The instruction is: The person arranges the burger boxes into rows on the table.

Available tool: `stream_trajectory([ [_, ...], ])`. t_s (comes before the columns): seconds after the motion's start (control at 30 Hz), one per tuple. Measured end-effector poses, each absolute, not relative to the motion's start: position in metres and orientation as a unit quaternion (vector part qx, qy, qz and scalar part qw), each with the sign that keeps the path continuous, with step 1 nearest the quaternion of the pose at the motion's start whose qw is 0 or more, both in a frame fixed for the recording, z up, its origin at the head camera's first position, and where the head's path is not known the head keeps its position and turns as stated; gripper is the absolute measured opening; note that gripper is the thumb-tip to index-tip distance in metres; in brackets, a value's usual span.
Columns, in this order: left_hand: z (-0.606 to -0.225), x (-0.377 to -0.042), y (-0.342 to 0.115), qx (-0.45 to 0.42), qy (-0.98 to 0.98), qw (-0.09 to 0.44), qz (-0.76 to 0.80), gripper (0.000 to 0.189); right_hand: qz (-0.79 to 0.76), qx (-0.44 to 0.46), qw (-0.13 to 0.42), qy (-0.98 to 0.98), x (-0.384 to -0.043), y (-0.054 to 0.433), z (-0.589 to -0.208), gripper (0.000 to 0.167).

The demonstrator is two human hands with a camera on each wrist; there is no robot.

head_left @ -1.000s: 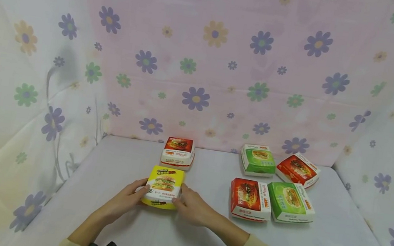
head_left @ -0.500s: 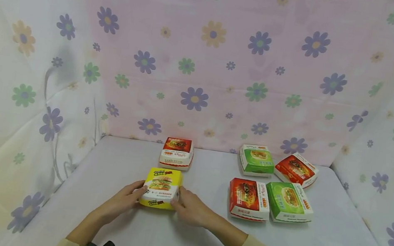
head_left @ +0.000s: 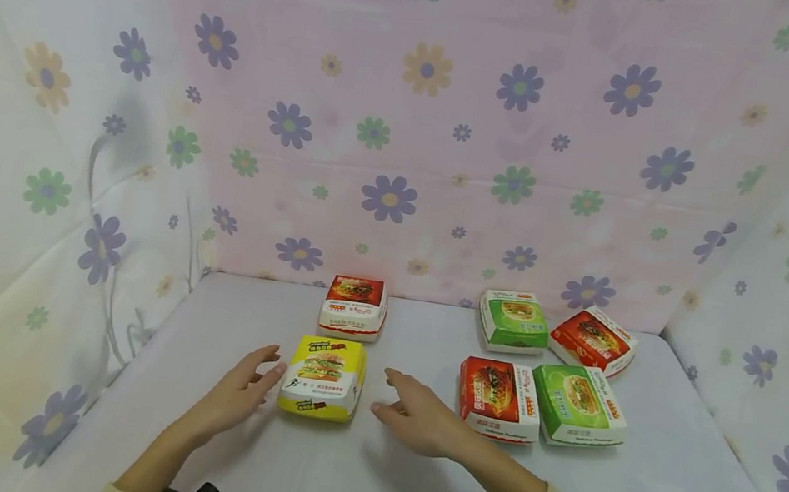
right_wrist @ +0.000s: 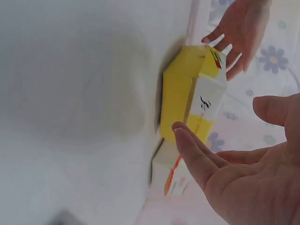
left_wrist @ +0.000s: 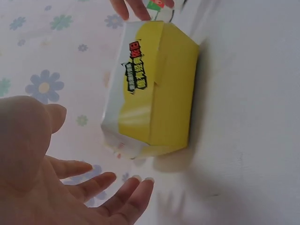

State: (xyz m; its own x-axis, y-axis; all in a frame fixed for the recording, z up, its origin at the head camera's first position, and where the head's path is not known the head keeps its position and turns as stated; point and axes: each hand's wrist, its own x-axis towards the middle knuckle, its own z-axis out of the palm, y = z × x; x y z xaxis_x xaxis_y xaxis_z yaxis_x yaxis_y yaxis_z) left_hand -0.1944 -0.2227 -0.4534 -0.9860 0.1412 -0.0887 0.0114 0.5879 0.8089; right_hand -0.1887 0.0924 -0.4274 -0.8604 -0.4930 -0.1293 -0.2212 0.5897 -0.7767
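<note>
Both hands have just come off the yellow-and-white box: half a second ago they grip its sides, now the left hand (head_left: 232, 400) and the right hand (head_left: 426, 419) stand apart, one to each side, fingers loosely spread and holding nothing. The left thumb is just beside the near side; the right hand sits a little farther off. The yellow-and-white box (head_left: 323, 379) stays put, flat and upright on the bench (head_left: 361, 485), so setting it there looks finished, in my judgement. It is folded card with bevelled lid panels and a flap seam along the side; a soft sheen on the printed face suggests a coated surface. Burger picture on top, dark-and-red lettering on the sloping ends. Directly behind it, a red-and-white box (head_left: 354, 308) of like build; cannot tell whether the two touch. Well off to the right, four more cartons: a front red box (head_left: 500, 400) close beside a front green box (head_left: 580, 406), and behind them a rear green box (head_left: 514, 322) and a rear red box (head_left: 595, 340), the last turned askew. Bench surface pale and smooth-looking. Beyond, a floral cloth (head_left: 439, 143), pink at the back, whitish and creased down the left side.
</note>
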Motion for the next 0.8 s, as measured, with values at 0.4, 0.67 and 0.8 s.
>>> stream_trajectory([
  [0.4, -0.44, -0.192, -0.206, 0.105, 0.912, -0.024, 0.396, 0.054, -0.405, -0.215, 0.125, 0.88, -0.175, 0.161, -0.406, 0.053],
  [0.67, -0.434, -0.193, -0.181, 0.151, 0.902, -0.048, 0.401, 0.052, -0.392, -0.189, 0.079, 0.897, -0.171, 0.203, -0.4, 0.05],
  [0.8, -0.43, -0.191, -0.167, 0.177, 0.893, -0.038, 0.412, 0.053, -0.368, -0.173, 0.057, 0.912, -0.176, 0.222, -0.398, 0.05],
])
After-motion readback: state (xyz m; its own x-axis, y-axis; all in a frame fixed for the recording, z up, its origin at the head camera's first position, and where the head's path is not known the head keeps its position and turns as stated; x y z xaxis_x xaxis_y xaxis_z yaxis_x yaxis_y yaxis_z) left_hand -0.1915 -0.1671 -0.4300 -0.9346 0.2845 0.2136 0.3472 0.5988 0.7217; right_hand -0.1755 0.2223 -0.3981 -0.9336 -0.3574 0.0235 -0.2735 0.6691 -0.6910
